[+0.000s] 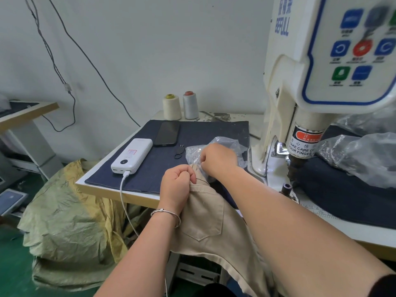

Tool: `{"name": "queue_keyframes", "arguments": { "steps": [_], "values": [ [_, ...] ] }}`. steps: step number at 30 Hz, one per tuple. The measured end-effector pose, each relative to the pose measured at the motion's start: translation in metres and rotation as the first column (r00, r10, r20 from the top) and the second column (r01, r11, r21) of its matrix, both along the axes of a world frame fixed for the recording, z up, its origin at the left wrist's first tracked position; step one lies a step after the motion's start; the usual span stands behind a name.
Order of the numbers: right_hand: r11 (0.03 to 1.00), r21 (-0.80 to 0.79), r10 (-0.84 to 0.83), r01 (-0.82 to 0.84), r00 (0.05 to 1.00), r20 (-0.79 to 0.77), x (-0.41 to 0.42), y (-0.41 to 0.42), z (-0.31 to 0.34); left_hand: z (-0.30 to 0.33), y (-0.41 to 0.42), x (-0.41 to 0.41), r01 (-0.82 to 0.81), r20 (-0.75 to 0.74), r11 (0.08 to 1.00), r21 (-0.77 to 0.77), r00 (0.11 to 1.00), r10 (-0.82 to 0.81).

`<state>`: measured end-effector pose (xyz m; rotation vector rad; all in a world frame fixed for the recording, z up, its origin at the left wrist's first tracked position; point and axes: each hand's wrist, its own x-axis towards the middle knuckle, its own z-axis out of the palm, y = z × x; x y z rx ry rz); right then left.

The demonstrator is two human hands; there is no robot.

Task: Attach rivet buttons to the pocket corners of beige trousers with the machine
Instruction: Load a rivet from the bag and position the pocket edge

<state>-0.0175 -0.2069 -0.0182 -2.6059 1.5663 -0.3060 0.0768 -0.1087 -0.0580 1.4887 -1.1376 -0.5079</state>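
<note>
While the beige trousers point(205, 221) drape off the tabletop point(102, 187) edge at lower centre, woven twill with a pointed patch pocket facing up, the left hand point(177, 185) bunches their top edge in curled fingers; a thin metal bangle point(166, 213) sits on that wrist; the right hand point(216, 159), just above it at centre frame, has fingers curled onto a crinkled clear plastic bag point(222, 146), though whether they pinch the bag or something inside it I cannot tell; the rivet machine point(300, 103) fills the upper right, cream glossy housing, blue-edged button panel, red warning label on its cylindrical head; a small dark cylindrical die point(286, 188) stands below it; dark blue denim mat point(192, 133) covers the tabletop; on it, upper left of the hands, a white rounded power bank point(132, 155) with white cable, a black phone point(167, 133) and a small black ring-shaped tool point(179, 152); two thread cones point(171, 107) behind, cream and grey; more crumpled plastic at right; yellow-green woven sack point(64, 221) on the floor, lower left.
</note>
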Motion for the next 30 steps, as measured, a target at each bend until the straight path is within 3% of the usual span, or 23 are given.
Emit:
{"name": "queue_keyframes", "arguments": {
  "steps": [18, 26, 30],
  "values": [
    [0.999, 0.022, -0.044, 0.043, 0.996, 0.071, -0.006, -0.002, 0.006, 0.0, 0.0, 0.0, 0.002, 0.001, 1.0, 0.001, 1.0, -0.002],
    [0.998, 0.013, -0.065, 0.065, 0.898, 0.435, -0.014, 0.024, 0.028, -0.001, 0.0, 0.001, 0.009, -0.015, 1.0, -0.005, 1.0, -0.009],
    [0.999, 0.013, -0.033, 0.032, 0.78, 0.625, -0.018, 0.056, 0.029, -0.003, -0.002, 0.001, 0.007, -0.032, 1.0, -0.001, 0.999, -0.007]
  ]
}}
